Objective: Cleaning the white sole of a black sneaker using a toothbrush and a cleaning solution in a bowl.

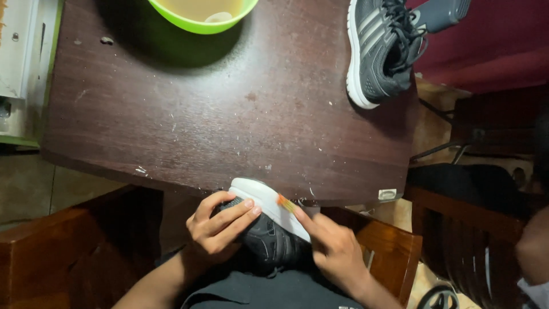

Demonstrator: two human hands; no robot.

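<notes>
A single head-worn camera looks almost straight down from above a seated person, close over the lap and the near edge of a dark wooden table [229,114]. The tabletop fills the upper frame, its far side cropped; wooden chair arms [68,252] and floor show at left and right. No second view shares the scene.

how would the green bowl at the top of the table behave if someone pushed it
The green bowl would probably slide rather than tip, since it looks wide. It seems to hold liquid, so a shove could slop it. It looks like light plastic, though that is a guess.
</notes>
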